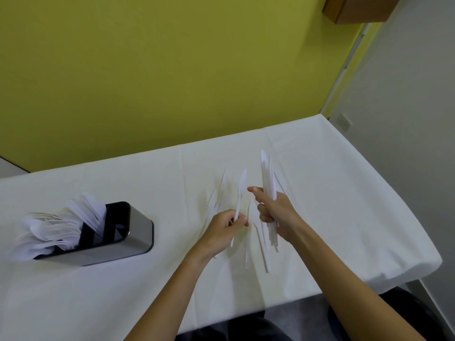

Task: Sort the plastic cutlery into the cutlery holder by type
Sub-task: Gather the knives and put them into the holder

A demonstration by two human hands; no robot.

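Knives (267,178) in hands (222,226) (278,212), blurred holder (138,232), perhaps spoons (41,230)

We see white plastic knives (267,178) on a plain white table (320,217), white cutlery (56,225) in a brushed silver holder (138,232) with a black top, and a plain olive-green wall (160,70) behind.

A creased white tablecloth (320,168) is draping over the right edge; a yellow-green wall (172,70) is rising behind it; a wooden box (357,9) is projecting at upper right, above a grey wall (406,94) bearing a socket (344,122)
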